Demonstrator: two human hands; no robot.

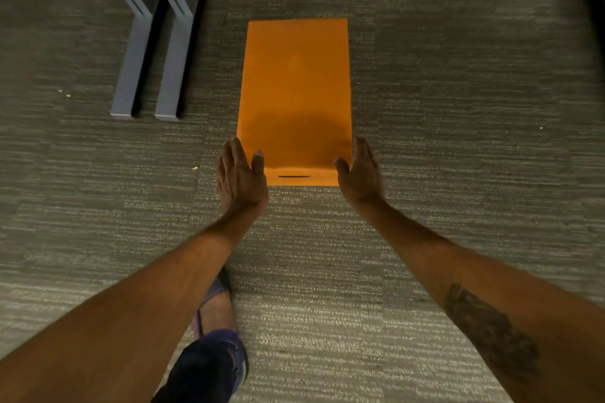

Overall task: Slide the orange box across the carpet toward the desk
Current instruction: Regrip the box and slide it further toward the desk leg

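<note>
Orange box (294, 91) lies on the carpet (458, 108), its near end between both hands. Left hand (240, 173) and right hand (360, 173) press flat against its near corners, fingers straight.

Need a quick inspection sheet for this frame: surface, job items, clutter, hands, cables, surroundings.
Surface: grey striped carpet, flat.
Job's things: orange box lies flat on the carpet, slot in its near face, long side pointing ahead.
Clutter: small pale specks on the carpet left of the box.
Hands: left hand and right hand open, at the box's near corners, thumbs on top.
Cables: nothing seen.
Surroundings: grey desk legs ahead left; a foot below.
</note>
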